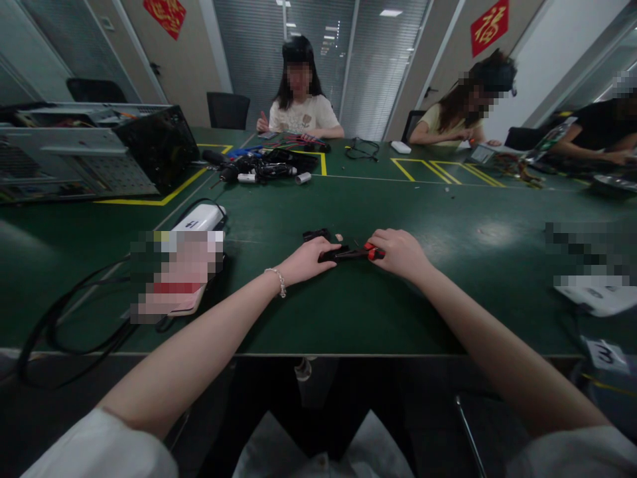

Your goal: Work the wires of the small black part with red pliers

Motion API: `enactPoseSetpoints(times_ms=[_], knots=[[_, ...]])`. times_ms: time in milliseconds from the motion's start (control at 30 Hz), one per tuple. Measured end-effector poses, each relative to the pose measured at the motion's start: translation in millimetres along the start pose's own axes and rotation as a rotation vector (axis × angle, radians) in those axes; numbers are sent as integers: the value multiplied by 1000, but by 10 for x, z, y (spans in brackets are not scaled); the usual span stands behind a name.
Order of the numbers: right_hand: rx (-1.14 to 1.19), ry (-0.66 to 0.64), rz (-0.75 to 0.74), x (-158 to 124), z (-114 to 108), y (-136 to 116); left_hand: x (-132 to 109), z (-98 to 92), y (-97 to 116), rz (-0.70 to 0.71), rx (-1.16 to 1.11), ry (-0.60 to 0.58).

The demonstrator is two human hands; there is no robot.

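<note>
Red-handled pliers (375, 253) in right hand (402, 253), computer case (79, 159) with parts (89, 115) inside

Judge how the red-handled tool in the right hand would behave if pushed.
The red-handled tool would probably feel stiff, since its dark end looks straight. Its two red grips, set apart, make rolling seem unlikely.

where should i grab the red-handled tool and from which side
Take the red-handled tool by its handles, probably from the right: they lie at that end, in the right hand, while its narrow dark front points left, toward the black piece in the left hand.
</note>
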State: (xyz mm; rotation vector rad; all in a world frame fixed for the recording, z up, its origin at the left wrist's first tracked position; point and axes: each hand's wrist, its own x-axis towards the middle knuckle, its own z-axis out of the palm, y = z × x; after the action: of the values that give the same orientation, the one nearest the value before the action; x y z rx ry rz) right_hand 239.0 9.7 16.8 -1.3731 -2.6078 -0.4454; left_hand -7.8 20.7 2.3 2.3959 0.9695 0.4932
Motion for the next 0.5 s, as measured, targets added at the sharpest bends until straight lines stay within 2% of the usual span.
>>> enactPoseSetpoints(times_ms=[500], knots=[[-25,10,9,-6,27,8,10,7,9,1,14,16]])
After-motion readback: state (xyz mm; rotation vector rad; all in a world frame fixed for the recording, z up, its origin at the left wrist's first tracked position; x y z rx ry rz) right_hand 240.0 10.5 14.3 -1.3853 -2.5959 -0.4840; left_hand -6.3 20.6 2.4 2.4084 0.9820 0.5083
